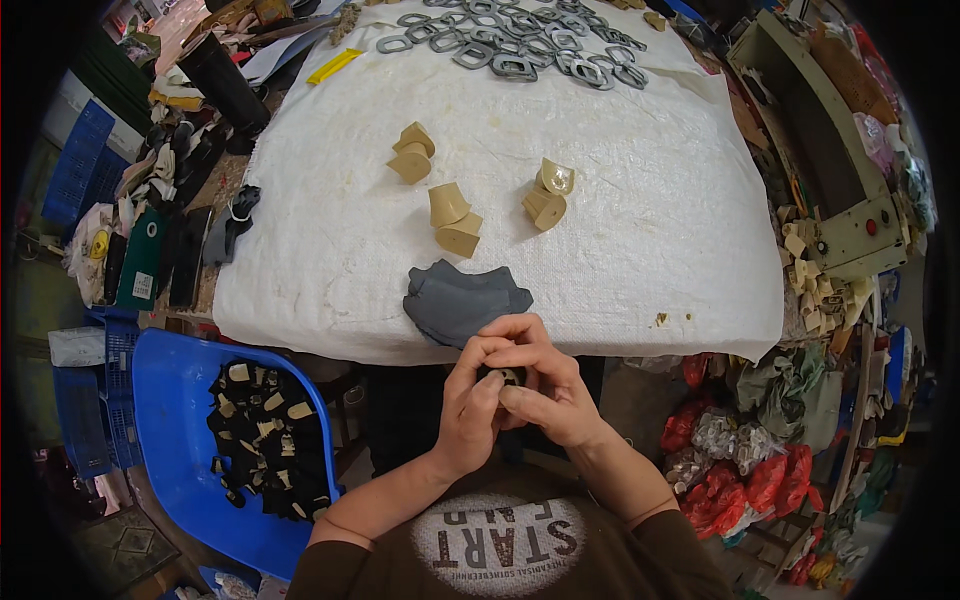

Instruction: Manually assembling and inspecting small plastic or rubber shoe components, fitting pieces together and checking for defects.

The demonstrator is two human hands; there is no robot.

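Observation:
Close to my body, just off the table's near edge, both hands come together around a small dark-covered shoe heel (pixel 511 377). My left hand (pixel 472 395) pinches it from the left, and my right hand (pixel 553 392) closes on it from the right; fingers hide most of it. Right beyond my fingertips lie dark grey cut pieces of thin covering material (pixel 462 300), stacked on the white sheet. Farther up the table, bare beige heels stand in pairs: one pair at left (pixel 411 155), one in the middle (pixel 455 220) and one at right (pixel 548 195).
A white woven sheet (pixel 650 250) covers the table. Many grey metal rings (pixel 515 65) and a yellow strip (pixel 335 66) lie at its far end. At lower left sits a blue basin (pixel 170 400) of black-covered heels. A metal box (pixel 820 150) and loose beige heels (pixel 815 290) line the right.

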